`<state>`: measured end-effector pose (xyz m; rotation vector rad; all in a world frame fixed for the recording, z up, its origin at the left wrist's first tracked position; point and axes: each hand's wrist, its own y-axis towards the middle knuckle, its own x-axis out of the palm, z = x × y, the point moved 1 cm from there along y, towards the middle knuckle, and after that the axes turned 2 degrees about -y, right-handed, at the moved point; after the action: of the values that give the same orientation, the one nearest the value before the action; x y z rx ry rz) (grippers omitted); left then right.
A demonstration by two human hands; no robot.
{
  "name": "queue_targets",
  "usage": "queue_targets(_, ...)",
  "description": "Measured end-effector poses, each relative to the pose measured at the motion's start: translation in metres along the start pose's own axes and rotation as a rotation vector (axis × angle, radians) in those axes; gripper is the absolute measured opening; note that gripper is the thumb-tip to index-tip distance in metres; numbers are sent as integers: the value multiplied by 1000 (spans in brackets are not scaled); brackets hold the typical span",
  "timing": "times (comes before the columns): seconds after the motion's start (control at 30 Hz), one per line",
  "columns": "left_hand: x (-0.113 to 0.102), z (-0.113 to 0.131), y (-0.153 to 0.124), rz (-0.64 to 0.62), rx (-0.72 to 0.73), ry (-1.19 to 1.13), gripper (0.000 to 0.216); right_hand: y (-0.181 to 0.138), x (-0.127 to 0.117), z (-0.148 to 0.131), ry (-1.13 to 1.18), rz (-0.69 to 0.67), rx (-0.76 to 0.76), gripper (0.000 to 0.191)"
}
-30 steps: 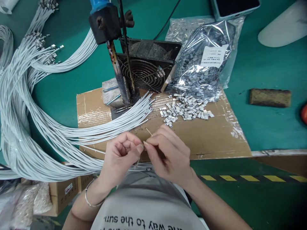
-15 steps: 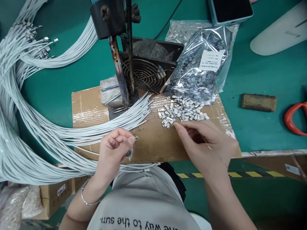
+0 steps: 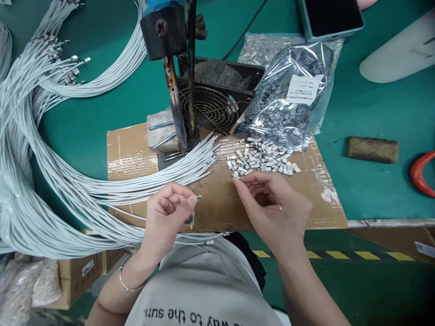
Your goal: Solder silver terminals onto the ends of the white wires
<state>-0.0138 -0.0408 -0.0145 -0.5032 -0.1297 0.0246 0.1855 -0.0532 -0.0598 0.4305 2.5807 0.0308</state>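
Note:
My left hand [image 3: 169, 213] is curled shut, pinching the stripped end of a thin white cable [image 3: 197, 197] over the cardboard sheet [image 3: 129, 151]. My right hand [image 3: 268, 203] reaches to the near edge of a loose pile of small metal pieces [image 3: 261, 159]; its thumb and forefinger are pinched at a piece there, and a thin solder wire runs along its palm. A fan of white cables [image 3: 142, 183] lies to the left, ends pointing at the pile. A soldering iron [image 3: 175, 97] stands clamped upright behind them.
A black fan housing [image 3: 214, 102] sits behind the iron. A clear bag of metal pieces [image 3: 288, 104] leans at the back right. A brown sponge block [image 3: 372, 149] and an orange object [image 3: 421, 174] lie on the green table to the right. Cardboard boxes [image 3: 84, 271] stand below left.
My right hand left the left hand and went right to the metal pile, then drew slightly back along its near edge. The left hand stayed put, holding the cable end.

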Motion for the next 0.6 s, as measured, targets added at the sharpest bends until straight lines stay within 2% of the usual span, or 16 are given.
queue_targets(0.1, 1, 1, -2, 4, 21, 0, 16, -8, 5, -9, 289, -51, 132, 7)
queue_targets(0.27, -1, 0, -5, 27, 21, 23, 14, -11, 16, -29, 613, -268, 178, 8)
queue_targets(0.37, -1, 0, -4, 17, 32, 17, 14, -9, 17, -35, 681, -309, 179, 9)
queue_targets(0.6, -1, 2, -5, 3, 40, -3, 14, -8, 16, -39, 737, -303, 181, 23)
